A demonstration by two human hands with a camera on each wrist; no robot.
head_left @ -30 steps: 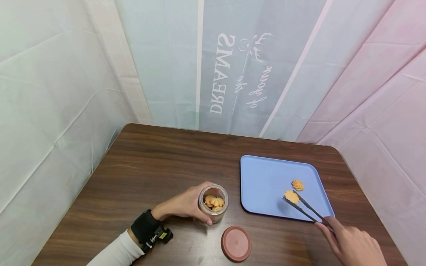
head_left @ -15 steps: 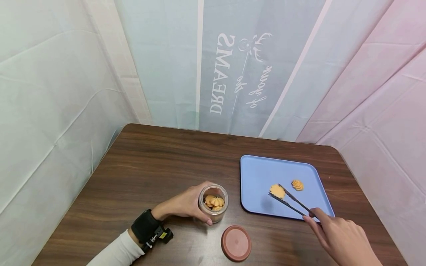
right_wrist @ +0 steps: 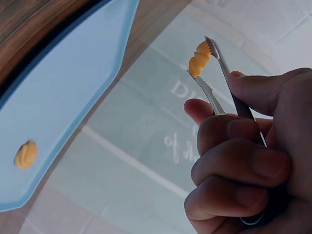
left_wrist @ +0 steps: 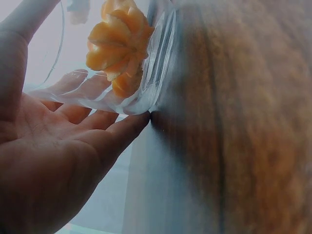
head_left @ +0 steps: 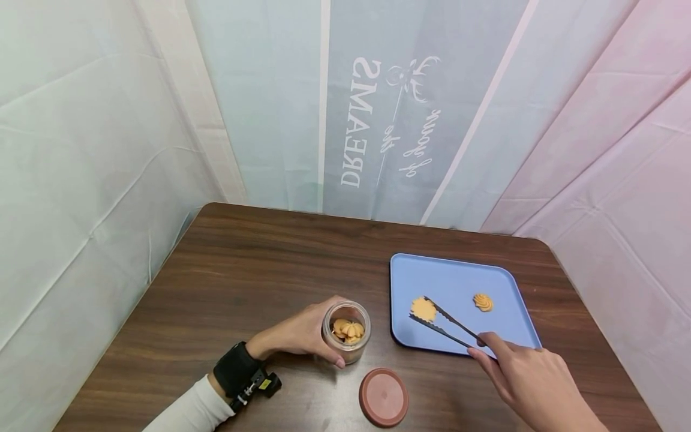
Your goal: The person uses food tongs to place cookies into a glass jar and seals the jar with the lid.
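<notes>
Brown wood grain fills my head view: on the table (head_left: pixel 227 282) my left hand (head_left: pixel 299 333) wraps its fingers round a small glass jar (head_left: pixel 346 332) of orange cookies, which stands upright. A reddish lid (head_left: pixel 383 396) lies flat just beside it, nearer me. My right hand (head_left: pixel 526 378) squeezes metal tongs (head_left: pixel 444 325), and their tips pinch a cookie (head_left: pixel 423 309) over the left part of the blue tray (head_left: pixel 432 276). A second cookie (head_left: pixel 483 302) lies on the tray, apart from the first.

From the left wrist I see my palm and fingers (left_wrist: pixel 92 146) against the jar's glass wall (left_wrist: pixel 156 73), a swirled cookie inside.

From the right wrist my curled fingers (right_wrist: pixel 234 165) clamp the tongs, with the cookie (right_wrist: pixel 199 59) held between the serrated tips.
</notes>
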